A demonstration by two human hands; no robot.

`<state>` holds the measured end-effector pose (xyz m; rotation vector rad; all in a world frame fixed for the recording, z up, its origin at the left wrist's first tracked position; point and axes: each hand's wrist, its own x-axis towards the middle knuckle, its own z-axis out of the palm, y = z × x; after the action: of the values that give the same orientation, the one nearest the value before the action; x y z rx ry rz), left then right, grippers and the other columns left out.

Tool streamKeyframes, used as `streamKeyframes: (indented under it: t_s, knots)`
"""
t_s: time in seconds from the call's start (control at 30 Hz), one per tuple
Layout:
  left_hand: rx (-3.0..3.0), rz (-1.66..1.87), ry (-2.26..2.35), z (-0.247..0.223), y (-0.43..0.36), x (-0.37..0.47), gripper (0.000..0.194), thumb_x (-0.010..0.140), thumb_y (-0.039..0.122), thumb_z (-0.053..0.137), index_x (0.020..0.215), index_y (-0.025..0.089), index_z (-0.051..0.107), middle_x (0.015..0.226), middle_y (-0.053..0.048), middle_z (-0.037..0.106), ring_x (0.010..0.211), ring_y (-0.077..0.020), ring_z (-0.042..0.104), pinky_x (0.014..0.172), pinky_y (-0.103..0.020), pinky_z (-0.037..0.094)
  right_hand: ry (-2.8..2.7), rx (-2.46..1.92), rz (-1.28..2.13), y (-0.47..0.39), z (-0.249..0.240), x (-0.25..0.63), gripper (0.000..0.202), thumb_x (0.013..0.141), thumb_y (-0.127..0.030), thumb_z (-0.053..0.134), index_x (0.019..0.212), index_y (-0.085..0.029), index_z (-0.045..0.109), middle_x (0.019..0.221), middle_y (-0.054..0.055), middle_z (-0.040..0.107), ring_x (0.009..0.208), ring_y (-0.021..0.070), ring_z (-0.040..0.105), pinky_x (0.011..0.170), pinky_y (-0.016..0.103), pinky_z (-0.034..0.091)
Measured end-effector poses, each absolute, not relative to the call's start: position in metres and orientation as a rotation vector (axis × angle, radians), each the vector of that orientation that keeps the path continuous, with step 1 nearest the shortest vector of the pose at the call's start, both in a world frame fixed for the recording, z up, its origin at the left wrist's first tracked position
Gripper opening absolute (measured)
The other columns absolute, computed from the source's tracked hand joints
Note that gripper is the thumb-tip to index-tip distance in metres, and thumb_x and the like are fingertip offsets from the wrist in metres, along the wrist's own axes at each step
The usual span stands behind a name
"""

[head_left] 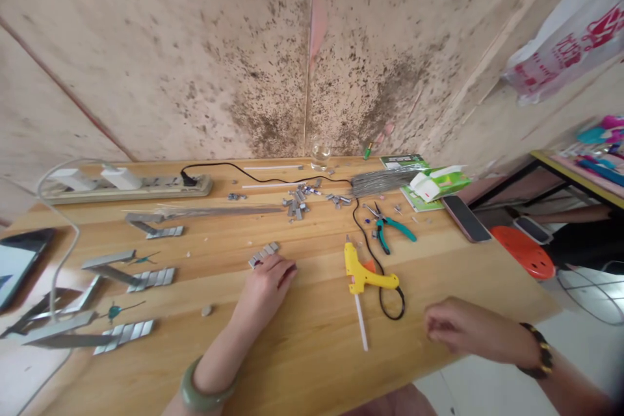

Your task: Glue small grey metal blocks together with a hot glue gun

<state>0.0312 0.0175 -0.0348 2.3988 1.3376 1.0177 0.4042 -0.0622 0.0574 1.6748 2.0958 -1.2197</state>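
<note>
My left hand (268, 283), with a green bangle on the wrist, lies on the wooden table with its fingers bent together. It touches a short row of grey metallic pieces (263, 253) and covers the near end of it. At the table's front right edge, my right hand (455, 325) is curled into a loose fist, slightly blurred; nothing shows in it. Between the hands lies a yellow glue gun (355, 270) with a white glue stick (361, 328) in its back. Teal-handled pliers (389, 227) rest beyond it, jaws apart.
Several grey strip stands (104, 270) line the left side. Loose grey bits (296, 203) and a bundle of thin wires (383, 180) lie farther back. A power strip (195, 188) sits by the wall; a phone (467, 219) lies right. Another person's arm (565, 214) shows beyond.
</note>
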Motion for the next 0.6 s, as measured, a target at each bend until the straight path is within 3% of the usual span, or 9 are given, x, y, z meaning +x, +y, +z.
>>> streamKeyframes:
  t_s: [0.13, 0.27, 0.4, 0.5, 0.6]
  knots:
    - [2.380, 1.009, 1.337, -0.036, 0.018, 0.030, 0.016, 0.090, 0.022, 0.053, 0.091, 0.018, 0.068, 0.086, -0.008, 0.068, 0.081, -0.0195, 0.064, 0.075, -0.034, 0.052, 2.411, 1.570, -1.065, -0.041, 0.053, 0.382, 0.025, 0.083, -0.017, 0.047, 0.087, -0.020, 0.071, 0.086, 0.005, 0.071, 0.081, 0.0193, 0.064, 0.074, 0.029, 0.045]
    - [2.379, 0.995, 1.343, -0.037, 0.019, 0.028, 0.015, 0.091, 0.022, 0.053, 0.092, 0.018, 0.067, 0.088, -0.008, 0.068, 0.082, -0.0199, 0.064, 0.076, -0.035, 0.052, 2.365, 1.346, -1.133, -0.039, 0.048, 0.377, 0.028, 0.080, -0.009, 0.048, 0.084, -0.020, 0.074, 0.085, 0.004, 0.073, 0.082, 0.0190, 0.066, 0.076, 0.029, 0.047]
    - [2.402, 0.973, 1.331, -0.037, 0.019, 0.029, 0.016, 0.092, 0.023, 0.052, 0.093, 0.018, 0.067, 0.088, -0.008, 0.068, 0.083, -0.0203, 0.063, 0.076, -0.034, 0.051, 2.467, 1.462, -1.109, -0.040, 0.050, 0.376, 0.028, 0.089, -0.013, 0.044, 0.093, -0.021, 0.070, 0.090, 0.003, 0.071, 0.084, 0.0172, 0.066, 0.077, 0.028, 0.049]
    - [2.417, 0.968, 1.321, -0.038, 0.018, 0.031, 0.016, 0.092, 0.023, 0.052, 0.093, 0.018, 0.067, 0.088, -0.008, 0.068, 0.083, -0.0200, 0.063, 0.076, -0.034, 0.051, 2.723, 1.627, -0.793, -0.033, 0.042, 0.365, 0.024, 0.092, -0.018, 0.045, 0.108, -0.019, 0.063, 0.106, 0.008, 0.067, 0.100, 0.0210, 0.061, 0.090, 0.036, 0.048]
    - [2.431, 0.954, 1.303, -0.039, 0.017, 0.031, 0.015, 0.092, 0.023, 0.052, 0.095, 0.017, 0.066, 0.088, -0.008, 0.067, 0.082, -0.0196, 0.062, 0.076, -0.034, 0.050, 2.870, 1.609, -0.318, -0.022, 0.024, 0.349, 0.039, 0.084, -0.017, 0.058, 0.123, -0.016, 0.054, 0.118, 0.013, 0.059, 0.111, 0.0296, 0.052, 0.098, 0.051, 0.044]
